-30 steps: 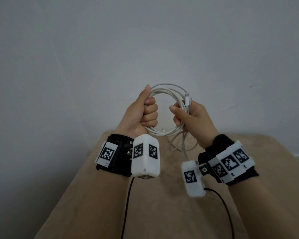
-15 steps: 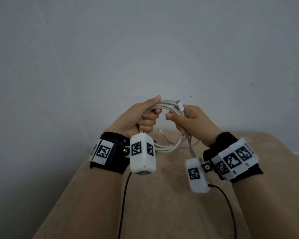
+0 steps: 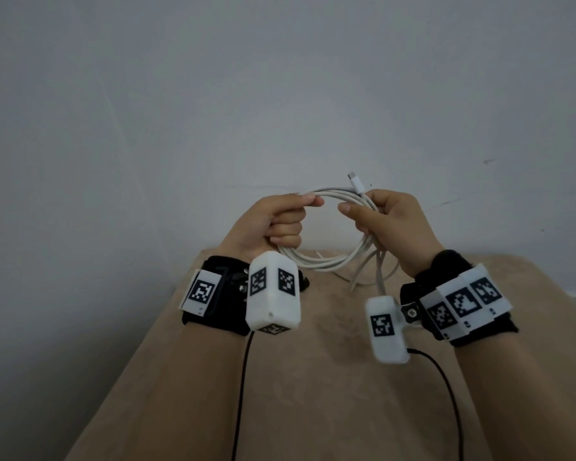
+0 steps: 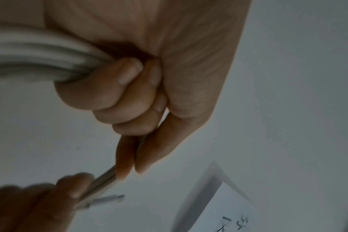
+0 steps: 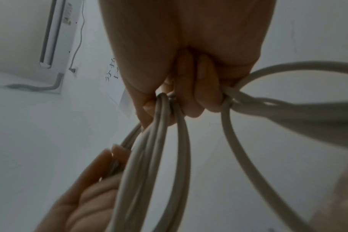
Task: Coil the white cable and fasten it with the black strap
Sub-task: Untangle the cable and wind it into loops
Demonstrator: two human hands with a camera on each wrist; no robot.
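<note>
Your left hand [image 3: 273,224] is fisted around the left side of the coiled white cable [image 3: 330,261], held up above the tan counter [image 3: 313,394]. Your right hand [image 3: 393,224] grips the coil's right side, its connector [image 3: 355,183] poking upward.

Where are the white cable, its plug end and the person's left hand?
white cable [image 3: 326,262], head view, lower arc of the coil.
plug end [image 3: 356,184], head view, connector body.
left hand [image 3: 266,224], head view, back of hand.
</note>
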